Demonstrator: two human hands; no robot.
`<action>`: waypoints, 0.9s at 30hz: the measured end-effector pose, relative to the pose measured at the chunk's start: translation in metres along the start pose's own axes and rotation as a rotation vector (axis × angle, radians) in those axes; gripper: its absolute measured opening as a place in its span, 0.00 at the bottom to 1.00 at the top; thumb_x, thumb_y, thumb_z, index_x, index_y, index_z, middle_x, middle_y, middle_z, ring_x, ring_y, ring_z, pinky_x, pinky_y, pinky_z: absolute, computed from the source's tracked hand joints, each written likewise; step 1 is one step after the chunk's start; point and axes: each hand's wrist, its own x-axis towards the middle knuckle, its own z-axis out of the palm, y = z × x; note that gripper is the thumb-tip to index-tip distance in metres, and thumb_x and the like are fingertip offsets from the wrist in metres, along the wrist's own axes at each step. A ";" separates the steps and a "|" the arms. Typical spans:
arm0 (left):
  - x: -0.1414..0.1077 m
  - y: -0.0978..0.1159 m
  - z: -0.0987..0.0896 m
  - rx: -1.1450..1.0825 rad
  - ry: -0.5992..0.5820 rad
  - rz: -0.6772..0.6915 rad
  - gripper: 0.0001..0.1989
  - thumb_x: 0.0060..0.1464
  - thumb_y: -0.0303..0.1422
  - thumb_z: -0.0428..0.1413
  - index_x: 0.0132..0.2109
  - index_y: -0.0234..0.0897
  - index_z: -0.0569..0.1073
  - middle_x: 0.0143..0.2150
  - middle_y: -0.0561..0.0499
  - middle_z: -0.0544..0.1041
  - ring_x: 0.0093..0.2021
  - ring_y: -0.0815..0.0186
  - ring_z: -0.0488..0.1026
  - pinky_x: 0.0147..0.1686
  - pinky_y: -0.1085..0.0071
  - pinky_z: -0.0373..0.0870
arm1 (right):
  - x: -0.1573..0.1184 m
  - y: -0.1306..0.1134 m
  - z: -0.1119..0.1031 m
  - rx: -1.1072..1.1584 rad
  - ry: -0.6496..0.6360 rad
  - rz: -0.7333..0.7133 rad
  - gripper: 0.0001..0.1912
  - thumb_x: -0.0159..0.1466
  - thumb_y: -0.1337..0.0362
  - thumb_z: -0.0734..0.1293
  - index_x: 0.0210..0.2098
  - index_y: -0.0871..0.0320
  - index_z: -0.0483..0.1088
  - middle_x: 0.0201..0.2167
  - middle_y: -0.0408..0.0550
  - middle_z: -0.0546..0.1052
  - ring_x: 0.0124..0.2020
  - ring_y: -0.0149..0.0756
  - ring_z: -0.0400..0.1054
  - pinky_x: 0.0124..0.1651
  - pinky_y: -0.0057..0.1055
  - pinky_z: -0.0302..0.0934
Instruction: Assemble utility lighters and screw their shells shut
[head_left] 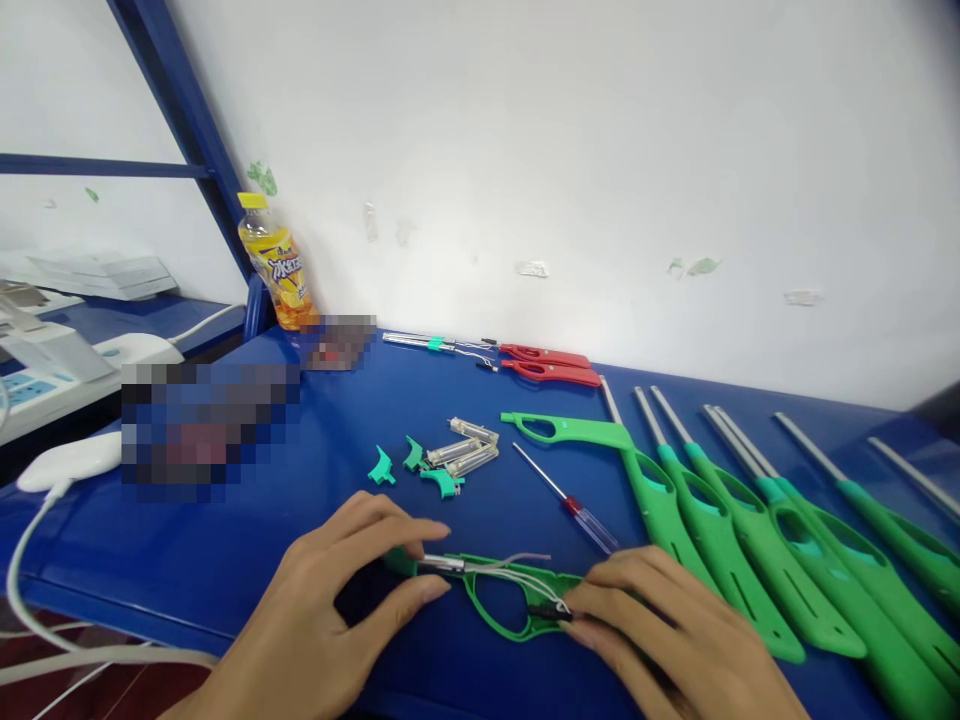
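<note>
My left hand [352, 590] has its thumb and fingers around the metal tube end of a green lighter shell [491, 625], low in the middle of the view. Thin white wires run from the tube across the shell to a small black part [550, 611]. Beside that black part, my right hand [660, 620] pinches with thumb and fingertips and covers the shell's handle. Just beyond the hands lie teal triggers [381, 467], several clear fuel tanks [474, 457] and a screwdriver [566, 500] with a clear and red handle.
Several green lighters [742, 560] lie at the right, near a separate green shell half [577, 431]. Red shells [547, 372] and metal tubes [420, 342] are by the wall. A drink bottle [281, 265] and a white cable [19, 560] are at the left.
</note>
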 end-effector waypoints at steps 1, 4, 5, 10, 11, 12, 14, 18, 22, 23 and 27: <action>0.001 0.003 0.000 0.037 0.038 0.018 0.12 0.68 0.35 0.62 0.57 0.54 0.79 0.44 0.57 0.80 0.45 0.65 0.79 0.48 0.71 0.76 | 0.000 0.000 0.000 0.002 -0.002 0.005 0.09 0.77 0.65 0.64 0.50 0.47 0.76 0.42 0.40 0.81 0.42 0.33 0.77 0.46 0.26 0.74; 0.012 0.011 0.002 0.144 0.107 0.070 0.11 0.72 0.33 0.55 0.56 0.49 0.79 0.45 0.55 0.80 0.46 0.63 0.77 0.51 0.66 0.74 | -0.001 -0.001 0.001 0.017 0.013 0.019 0.09 0.77 0.65 0.64 0.50 0.47 0.75 0.42 0.40 0.81 0.41 0.33 0.77 0.46 0.28 0.73; 0.018 0.013 0.003 0.183 0.097 0.075 0.11 0.72 0.32 0.54 0.55 0.48 0.79 0.46 0.53 0.80 0.47 0.62 0.76 0.52 0.64 0.74 | -0.001 -0.002 0.001 0.022 0.020 0.022 0.09 0.77 0.65 0.64 0.50 0.48 0.75 0.42 0.40 0.81 0.41 0.33 0.76 0.45 0.28 0.73; 0.046 0.014 0.008 0.410 -0.089 0.011 0.13 0.71 0.28 0.53 0.55 0.43 0.80 0.52 0.47 0.79 0.51 0.53 0.72 0.52 0.54 0.71 | 0.003 -0.005 0.002 0.020 0.079 0.012 0.09 0.78 0.63 0.63 0.46 0.49 0.76 0.39 0.40 0.81 0.39 0.32 0.76 0.44 0.28 0.73; 0.049 0.012 0.009 0.432 -0.113 -0.007 0.13 0.70 0.27 0.54 0.55 0.43 0.80 0.52 0.46 0.78 0.51 0.52 0.72 0.53 0.52 0.71 | 0.005 -0.007 0.002 0.016 0.107 0.008 0.11 0.79 0.61 0.62 0.45 0.49 0.77 0.38 0.40 0.81 0.37 0.32 0.76 0.43 0.27 0.73; 0.051 0.011 0.010 0.443 -0.134 -0.022 0.13 0.69 0.26 0.55 0.54 0.42 0.80 0.52 0.45 0.78 0.50 0.52 0.72 0.53 0.51 0.70 | 0.006 -0.008 0.001 0.012 0.132 0.006 0.13 0.80 0.60 0.61 0.43 0.49 0.77 0.36 0.40 0.81 0.36 0.32 0.76 0.42 0.27 0.73; 0.054 0.009 0.011 0.449 -0.165 -0.050 0.13 0.67 0.24 0.56 0.53 0.41 0.81 0.51 0.45 0.78 0.49 0.52 0.72 0.52 0.51 0.70 | 0.009 -0.010 0.001 0.004 0.161 0.005 0.17 0.80 0.57 0.59 0.41 0.50 0.77 0.35 0.39 0.81 0.35 0.31 0.76 0.39 0.26 0.72; 0.057 0.002 0.009 0.444 -0.214 -0.083 0.13 0.65 0.22 0.59 0.50 0.43 0.83 0.49 0.46 0.79 0.48 0.52 0.74 0.50 0.54 0.71 | 0.008 -0.010 0.003 -0.016 0.155 0.007 0.18 0.81 0.56 0.58 0.42 0.49 0.76 0.35 0.39 0.81 0.35 0.31 0.76 0.39 0.27 0.72; 0.058 -0.005 0.004 0.410 -0.248 -0.071 0.15 0.65 0.21 0.58 0.50 0.43 0.83 0.49 0.47 0.78 0.49 0.54 0.76 0.49 0.60 0.72 | 0.004 -0.003 0.007 -0.023 0.099 -0.006 0.11 0.80 0.60 0.60 0.46 0.48 0.75 0.38 0.39 0.81 0.38 0.33 0.77 0.42 0.27 0.73; 0.058 -0.006 0.004 0.401 -0.256 -0.067 0.16 0.65 0.20 0.58 0.51 0.43 0.83 0.49 0.47 0.78 0.49 0.55 0.77 0.48 0.61 0.73 | 0.003 -0.001 0.007 -0.028 0.085 -0.010 0.10 0.79 0.61 0.61 0.47 0.48 0.75 0.39 0.39 0.81 0.39 0.33 0.77 0.43 0.27 0.73; 0.056 -0.017 0.005 0.370 -0.276 -0.036 0.15 0.67 0.22 0.55 0.53 0.42 0.82 0.51 0.46 0.78 0.50 0.55 0.77 0.48 0.61 0.73 | -0.001 0.004 0.009 -0.042 0.071 -0.033 0.09 0.78 0.63 0.62 0.49 0.48 0.75 0.40 0.41 0.81 0.39 0.33 0.77 0.44 0.26 0.73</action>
